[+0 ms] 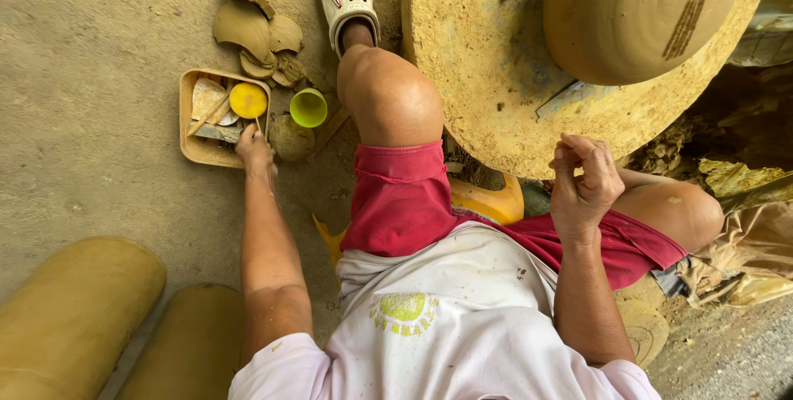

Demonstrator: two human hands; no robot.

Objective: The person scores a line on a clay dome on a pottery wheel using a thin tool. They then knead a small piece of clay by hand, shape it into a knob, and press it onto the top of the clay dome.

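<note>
The left hand [254, 150] reaches into a shallow clay-smeared tray [192, 149] on the floor, fingers closed on a thin tool beside a yellow lid [248, 100]. The right hand [585, 185] hovers loosely curled, empty, near the potter's wheel [479, 61] carrying 1 clay pot [636, 11].

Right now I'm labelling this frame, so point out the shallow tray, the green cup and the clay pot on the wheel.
shallow tray [192, 150]: head view, bare front-left rim.
green cup [308, 107]: head view, middle of its open mouth.
clay pot [628, 11]: head view, its rounded wall.
</note>
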